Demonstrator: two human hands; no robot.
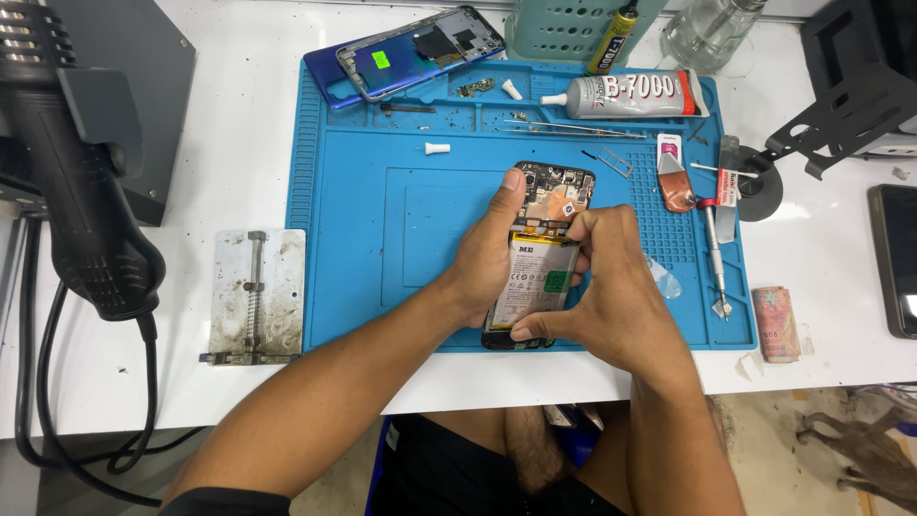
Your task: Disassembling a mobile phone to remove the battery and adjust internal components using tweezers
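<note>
An opened smartphone point(554, 186) lies back-up on a blue work mat point(382, 229), its circuit board and pale battery point(533, 277) exposed. My left hand point(489, 253) grips the phone's left edge, thumb tip up near the board. My right hand point(611, 287) holds the right side and lower end, with its fingertips pinched together over the connector area just above the battery. Whether those fingers hold a small part I cannot tell.
A blue phone back frame point(415, 53) and a glue tube point(630, 96) lie at the mat's top. Tweezers point(583, 129), a screwdriver point(714, 258), a metal clamp plate point(256, 296) and a black hot-air gun point(76, 182) surround it. A dark tablet point(896, 258) lies far right.
</note>
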